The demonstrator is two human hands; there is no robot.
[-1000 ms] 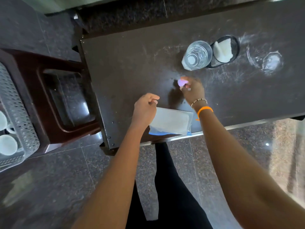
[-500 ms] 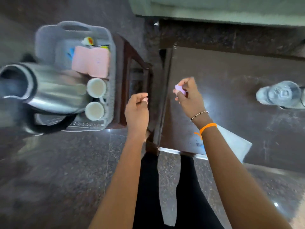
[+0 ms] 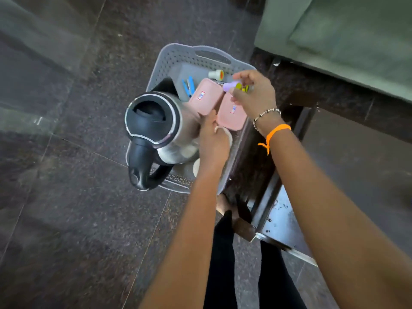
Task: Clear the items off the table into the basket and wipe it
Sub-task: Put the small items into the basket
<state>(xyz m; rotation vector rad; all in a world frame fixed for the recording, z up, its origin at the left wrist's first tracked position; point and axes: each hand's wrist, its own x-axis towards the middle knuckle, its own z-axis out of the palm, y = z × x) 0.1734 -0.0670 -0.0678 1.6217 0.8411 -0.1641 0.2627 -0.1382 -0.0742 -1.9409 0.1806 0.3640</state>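
The right hand [image 3: 254,94] holds its grip clamped on a small purple item [image 3: 230,85] over the grey basket [image 3: 178,59]. The left hand [image 3: 213,143], fingers loosely curled, hovers beside the kettle [image 3: 156,128].

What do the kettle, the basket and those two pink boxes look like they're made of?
Kettle: brushed, shiny metal body, probably stainless steel, since it mirrors nearby things; lid and handle look like glossy black plastic.
Basket: grey matte plastic, judging by the moulded rows of holes and cut-out handle.
Pink boxes: smooth, slightly satin plastic by their rounded moulded edges and small labels, though I can't be sure.
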